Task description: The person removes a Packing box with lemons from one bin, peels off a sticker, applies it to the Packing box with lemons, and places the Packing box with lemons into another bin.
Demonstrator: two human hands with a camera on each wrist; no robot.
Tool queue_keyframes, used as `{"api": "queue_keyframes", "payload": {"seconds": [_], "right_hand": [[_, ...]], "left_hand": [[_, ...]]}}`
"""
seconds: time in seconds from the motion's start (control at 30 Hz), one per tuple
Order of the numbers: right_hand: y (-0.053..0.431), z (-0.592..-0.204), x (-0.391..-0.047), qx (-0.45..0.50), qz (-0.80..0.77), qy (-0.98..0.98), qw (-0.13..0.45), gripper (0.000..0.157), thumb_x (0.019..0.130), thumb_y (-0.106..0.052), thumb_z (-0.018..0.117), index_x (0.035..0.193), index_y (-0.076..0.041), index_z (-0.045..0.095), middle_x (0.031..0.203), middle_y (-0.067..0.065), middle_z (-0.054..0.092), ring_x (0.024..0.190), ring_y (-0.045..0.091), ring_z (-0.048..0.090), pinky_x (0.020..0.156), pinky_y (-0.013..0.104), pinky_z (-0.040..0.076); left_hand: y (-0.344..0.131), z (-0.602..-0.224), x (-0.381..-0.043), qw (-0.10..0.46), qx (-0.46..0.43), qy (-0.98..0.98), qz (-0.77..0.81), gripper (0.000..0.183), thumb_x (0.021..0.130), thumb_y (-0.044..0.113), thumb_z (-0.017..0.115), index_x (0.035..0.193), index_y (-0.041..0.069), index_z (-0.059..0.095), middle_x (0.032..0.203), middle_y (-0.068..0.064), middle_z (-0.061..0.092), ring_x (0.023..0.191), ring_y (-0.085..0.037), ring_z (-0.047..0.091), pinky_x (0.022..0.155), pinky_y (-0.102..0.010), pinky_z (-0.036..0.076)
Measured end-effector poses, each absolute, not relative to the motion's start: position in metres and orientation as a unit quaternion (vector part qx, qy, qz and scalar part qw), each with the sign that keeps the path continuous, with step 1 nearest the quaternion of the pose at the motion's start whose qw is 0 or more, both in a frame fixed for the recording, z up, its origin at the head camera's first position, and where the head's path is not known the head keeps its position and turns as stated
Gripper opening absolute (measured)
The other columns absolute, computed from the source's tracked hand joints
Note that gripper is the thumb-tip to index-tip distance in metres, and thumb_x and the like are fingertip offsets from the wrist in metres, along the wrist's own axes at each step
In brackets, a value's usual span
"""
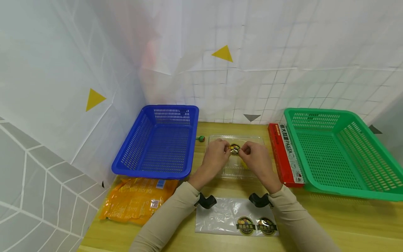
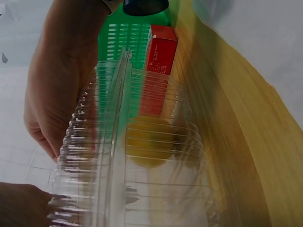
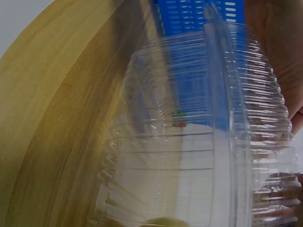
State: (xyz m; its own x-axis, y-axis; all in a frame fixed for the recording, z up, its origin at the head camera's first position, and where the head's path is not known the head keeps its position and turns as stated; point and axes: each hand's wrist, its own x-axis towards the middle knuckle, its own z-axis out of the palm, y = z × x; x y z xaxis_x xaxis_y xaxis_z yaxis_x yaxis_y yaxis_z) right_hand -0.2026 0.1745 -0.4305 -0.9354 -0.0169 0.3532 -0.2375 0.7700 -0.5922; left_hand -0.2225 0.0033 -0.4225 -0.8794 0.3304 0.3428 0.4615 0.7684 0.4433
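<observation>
A clear plastic clamshell container (image 1: 231, 171) stands closed on the wooden table, its ribbed walls filling both wrist views. Inside it lies a round yellow fruit (image 2: 150, 142), seen through the plastic in the left wrist view. Over the lid is a round black-and-gold sticker (image 1: 234, 149). My left hand (image 1: 216, 154) pinches the sticker's left edge, fingers curled. At the opposite edge my right hand (image 1: 257, 160) pinches it between thumb and finger. In the wrist views the fingertips are mostly hidden behind the lid.
A blue basket (image 1: 154, 174) stands left, with an orange packet (image 1: 135, 199) before it. Right are a red pasta box (image 1: 281, 154) and a green basket (image 1: 352, 194). A sheet of stickers (image 1: 220, 217) lies in front; a small green-and-red item (image 1: 201, 139) lies behind.
</observation>
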Motion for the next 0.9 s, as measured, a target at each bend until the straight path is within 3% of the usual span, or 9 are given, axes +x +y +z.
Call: {"api": "queue_keyframes", "payload": {"seconds": [0.17,0.33,0.43,0.57,0.7,0.9], "right_hand": [[0.1719,-0.4295,-0.2013,0.063,0.326,-0.929,0.163,0.013,0.089,-0.008,0.077,0.081,-0.003,0.067,0.067,0.004,0.064,0.060,0.022,0.055,0.054,0.035,0.045],[0.1702,-0.4276,-0.2010,0.049,0.317,-0.935,0.153,0.021,0.090,-0.013,0.078,0.098,0.000,0.063,0.070,0.007,0.064,0.058,0.023,0.055,0.053,0.036,0.046],[0.1689,-0.4264,-0.2014,0.051,0.307,-0.939,0.145,0.032,0.090,-0.019,0.081,0.108,0.000,0.062,0.072,0.007,0.064,0.057,0.022,0.054,0.051,0.035,0.046],[0.1675,-0.4253,-0.2030,0.067,0.294,-0.943,0.144,0.036,0.090,-0.021,0.084,0.116,-0.002,0.067,0.071,0.006,0.065,0.056,0.021,0.053,0.048,0.035,0.045],[0.1679,-0.4255,-0.2052,0.067,0.290,-0.943,0.146,0.033,0.092,-0.017,0.081,0.119,-0.003,0.068,0.072,0.006,0.066,0.056,0.021,0.054,0.048,0.035,0.044],[0.1702,-0.4249,-0.2039,0.052,0.308,-0.938,0.147,0.029,0.094,-0.013,0.076,0.118,0.000,0.067,0.074,0.008,0.066,0.057,0.022,0.053,0.047,0.034,0.043]], "left_hand": [[0.0058,-0.4235,-0.2204,0.115,-0.198,-0.942,-0.246,0.014,0.096,0.014,0.075,0.106,0.005,0.078,0.098,-0.004,0.070,0.088,-0.017,0.067,0.075,-0.027,0.055],[0.0079,-0.4218,-0.2182,0.109,-0.185,-0.950,-0.226,0.029,0.098,0.025,0.075,0.119,0.004,0.074,0.112,-0.009,0.068,0.096,-0.024,0.067,0.079,-0.033,0.058],[0.0079,-0.4216,-0.2186,0.106,-0.195,-0.948,-0.229,0.030,0.099,0.026,0.075,0.124,0.008,0.074,0.109,-0.008,0.066,0.088,-0.020,0.065,0.069,-0.029,0.056],[0.0054,-0.4204,-0.2195,0.095,-0.220,-0.941,-0.239,0.021,0.099,0.021,0.075,0.118,0.014,0.080,0.095,-0.004,0.059,0.073,-0.014,0.053,0.056,-0.023,0.046],[0.0030,-0.4180,-0.2204,0.080,-0.230,-0.943,-0.228,0.017,0.099,0.019,0.075,0.114,0.015,0.082,0.091,-0.003,0.053,0.074,-0.013,0.049,0.057,-0.023,0.044],[0.0012,-0.4161,-0.2164,0.086,-0.235,-0.949,-0.193,0.025,0.098,0.025,0.076,0.118,0.010,0.080,0.099,-0.005,0.056,0.084,-0.015,0.053,0.065,-0.026,0.050]]}}
